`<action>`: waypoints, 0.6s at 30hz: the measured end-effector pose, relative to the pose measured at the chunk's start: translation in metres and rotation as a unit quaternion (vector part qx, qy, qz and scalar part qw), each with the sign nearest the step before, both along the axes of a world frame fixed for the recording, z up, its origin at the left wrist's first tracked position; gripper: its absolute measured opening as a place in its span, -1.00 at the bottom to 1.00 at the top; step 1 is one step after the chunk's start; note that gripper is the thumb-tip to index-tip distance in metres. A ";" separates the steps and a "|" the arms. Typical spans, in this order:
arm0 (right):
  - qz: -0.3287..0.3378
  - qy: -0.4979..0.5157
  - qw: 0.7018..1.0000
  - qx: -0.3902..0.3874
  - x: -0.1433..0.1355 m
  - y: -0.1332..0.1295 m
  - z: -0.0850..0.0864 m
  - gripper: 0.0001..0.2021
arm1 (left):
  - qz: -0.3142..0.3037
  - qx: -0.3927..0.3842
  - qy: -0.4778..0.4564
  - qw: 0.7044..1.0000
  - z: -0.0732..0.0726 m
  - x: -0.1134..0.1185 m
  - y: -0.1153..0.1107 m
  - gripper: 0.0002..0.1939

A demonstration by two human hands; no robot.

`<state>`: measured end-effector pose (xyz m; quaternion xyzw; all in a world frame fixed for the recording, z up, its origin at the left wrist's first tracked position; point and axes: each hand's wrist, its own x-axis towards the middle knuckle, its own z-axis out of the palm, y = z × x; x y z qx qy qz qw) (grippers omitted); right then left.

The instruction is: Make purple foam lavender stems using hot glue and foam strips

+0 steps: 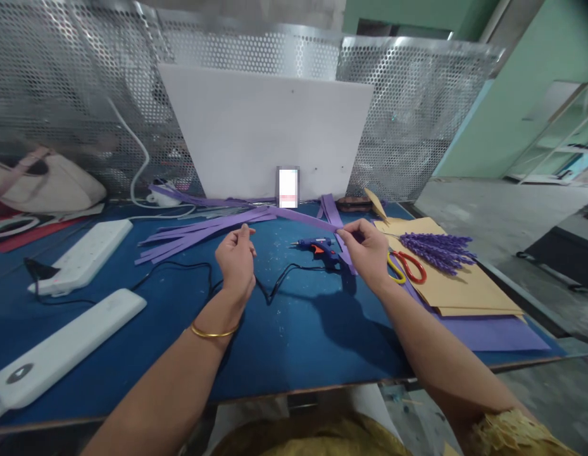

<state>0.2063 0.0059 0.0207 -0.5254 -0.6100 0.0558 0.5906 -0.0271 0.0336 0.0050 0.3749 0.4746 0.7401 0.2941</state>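
Open blue table (294, 342) lay between the hands and its near edge. The right hand (367, 253) pinched one end of a purple strip (303, 218) above the glue gun (322, 249); the strip ran leftward and away toward the strip pile (203, 229). The left hand (237, 259) was loosely curled, its grip unclear. Scissors (407, 266) lay just right.

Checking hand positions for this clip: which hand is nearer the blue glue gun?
Right. The right hand pinches a purple strip just beside the blue glue gun, almost touching it; the left hand is farther off, to its left.
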 end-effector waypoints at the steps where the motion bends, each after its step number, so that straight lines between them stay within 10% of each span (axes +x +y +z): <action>1: 0.006 0.024 1.000 -0.010 0.000 0.001 0.001 -0.84 | -0.001 -0.012 0.004 1.000 -0.001 0.000 0.000 -0.57; 10: 0.132 0.155 0.976 -0.080 -0.026 -0.006 0.032 -0.80 | -0.271 -0.044 0.002 0.961 0.036 0.036 -0.036 -0.58; 18: 0.178 -0.032 0.981 0.075 -0.051 -0.036 0.034 -0.91 | -0.239 -0.021 -0.092 0.966 0.040 0.032 -0.045 -0.69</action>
